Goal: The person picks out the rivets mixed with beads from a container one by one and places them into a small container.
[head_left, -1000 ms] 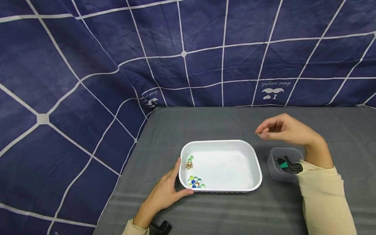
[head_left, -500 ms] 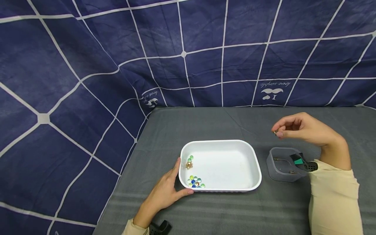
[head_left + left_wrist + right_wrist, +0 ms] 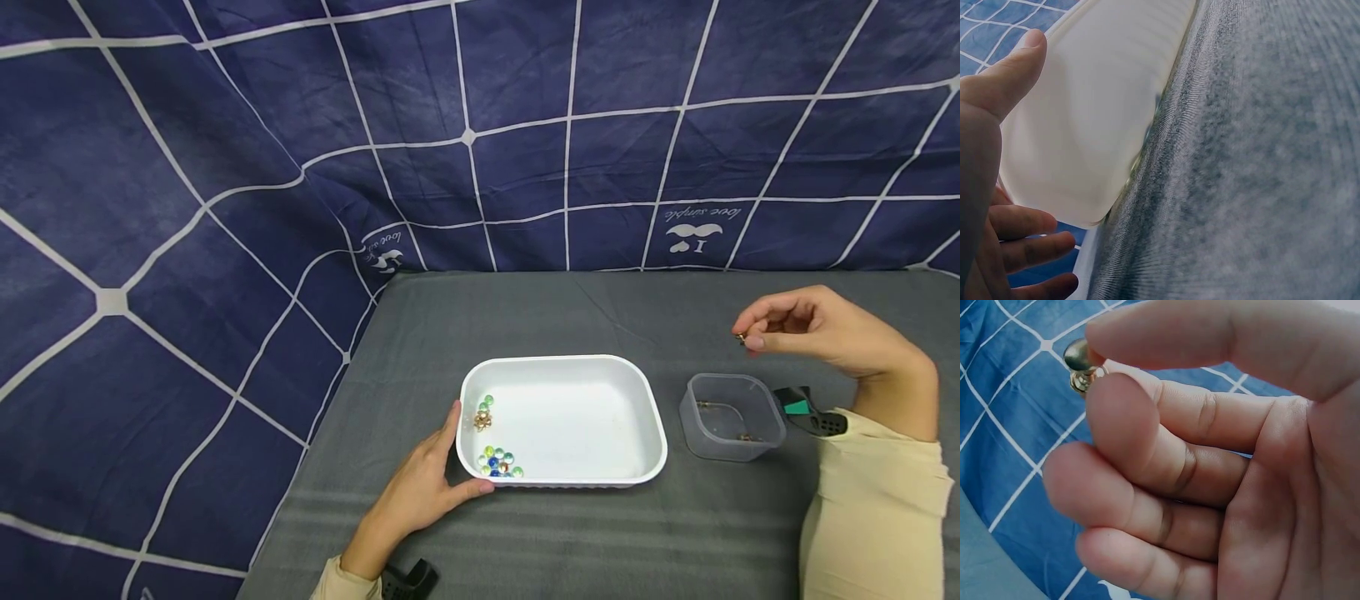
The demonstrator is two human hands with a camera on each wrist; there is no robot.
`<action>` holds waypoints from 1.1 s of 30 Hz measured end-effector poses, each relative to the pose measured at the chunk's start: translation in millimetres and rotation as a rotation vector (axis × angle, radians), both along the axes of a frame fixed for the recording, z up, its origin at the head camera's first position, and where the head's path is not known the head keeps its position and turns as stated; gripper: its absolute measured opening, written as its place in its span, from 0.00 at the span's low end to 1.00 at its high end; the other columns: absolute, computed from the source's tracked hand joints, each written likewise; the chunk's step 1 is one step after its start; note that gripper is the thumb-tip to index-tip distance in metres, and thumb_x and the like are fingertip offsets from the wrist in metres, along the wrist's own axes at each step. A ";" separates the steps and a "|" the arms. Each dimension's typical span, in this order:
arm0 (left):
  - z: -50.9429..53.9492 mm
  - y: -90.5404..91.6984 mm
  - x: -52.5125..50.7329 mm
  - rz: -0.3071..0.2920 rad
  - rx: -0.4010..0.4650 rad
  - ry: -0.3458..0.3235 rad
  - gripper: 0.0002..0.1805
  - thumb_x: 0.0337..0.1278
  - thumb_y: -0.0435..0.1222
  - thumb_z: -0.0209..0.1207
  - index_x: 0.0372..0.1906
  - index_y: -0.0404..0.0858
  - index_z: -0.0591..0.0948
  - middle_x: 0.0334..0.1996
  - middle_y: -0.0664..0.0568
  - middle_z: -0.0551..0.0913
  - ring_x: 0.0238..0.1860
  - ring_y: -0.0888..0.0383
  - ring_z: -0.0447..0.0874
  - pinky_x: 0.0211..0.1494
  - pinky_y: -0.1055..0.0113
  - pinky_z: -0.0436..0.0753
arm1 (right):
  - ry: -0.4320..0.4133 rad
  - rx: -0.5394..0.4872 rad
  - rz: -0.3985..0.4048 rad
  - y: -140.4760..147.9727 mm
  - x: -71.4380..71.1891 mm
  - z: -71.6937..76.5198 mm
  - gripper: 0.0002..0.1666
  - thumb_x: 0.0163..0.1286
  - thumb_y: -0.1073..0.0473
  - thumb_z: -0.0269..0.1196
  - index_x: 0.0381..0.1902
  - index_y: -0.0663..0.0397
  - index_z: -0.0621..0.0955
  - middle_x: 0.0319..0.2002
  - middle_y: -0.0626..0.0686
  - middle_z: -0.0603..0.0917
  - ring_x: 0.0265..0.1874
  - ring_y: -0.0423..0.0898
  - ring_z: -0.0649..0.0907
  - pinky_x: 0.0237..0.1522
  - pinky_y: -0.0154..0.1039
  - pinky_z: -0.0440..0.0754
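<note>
My right hand (image 3: 832, 333) is above and beyond the clear plastic box (image 3: 727, 450), pinching a small gold-coloured metal piece (image 3: 1079, 359) between thumb and fingertips. One end of that piece is rounded and shiny; its other end is partly hidden by the fingers. My left hand (image 3: 420, 492) rests against the left front corner of a white tray (image 3: 585, 425), thumb along the front edge and index finger at the left side. Glass marbles (image 3: 498, 461) lie in the tray's front left corner. Behind them sits a cluster of gold pieces (image 3: 482, 419) with a few green marbles.
Several small gold pieces lie in the clear box, right of the tray. Grey cloth (image 3: 525, 317) covers the table. A blue curtain (image 3: 517, 175) with white lines hangs behind and on the left. Black straps are on both wrists.
The right hand has moved right, away from the tray and past the near side of the clear box, still pinching the gold piece. The left hand and the tray have stayed put.
</note>
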State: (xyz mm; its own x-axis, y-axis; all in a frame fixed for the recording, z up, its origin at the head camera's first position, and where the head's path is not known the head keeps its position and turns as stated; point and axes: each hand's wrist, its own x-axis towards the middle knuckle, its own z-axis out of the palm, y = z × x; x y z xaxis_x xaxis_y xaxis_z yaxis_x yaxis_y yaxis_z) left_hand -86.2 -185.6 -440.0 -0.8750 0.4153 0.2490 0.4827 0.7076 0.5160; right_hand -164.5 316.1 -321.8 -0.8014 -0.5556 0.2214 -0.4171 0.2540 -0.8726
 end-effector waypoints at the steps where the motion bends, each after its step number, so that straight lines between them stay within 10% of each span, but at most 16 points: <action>1: 0.1 0.1 0.0 0.001 -0.001 -0.003 0.63 0.46 0.59 0.71 0.77 0.29 0.52 0.68 0.34 0.67 0.65 0.41 0.71 0.61 0.47 0.74 | 0.001 -0.008 0.000 1.4 0.2 -0.3 0.20 0.62 0.85 0.56 0.44 0.63 0.83 0.31 0.51 0.87 0.33 0.42 0.86 0.37 0.31 0.82; 33: 0.7 0.2 0.0 -0.004 0.010 -0.002 0.62 0.47 0.60 0.70 0.77 0.29 0.52 0.66 0.33 0.70 0.64 0.41 0.73 0.61 0.47 0.74 | 0.010 0.022 0.010 -0.3 0.3 0.5 0.20 0.64 0.84 0.55 0.46 0.62 0.83 0.30 0.50 0.86 0.34 0.40 0.86 0.40 0.30 0.81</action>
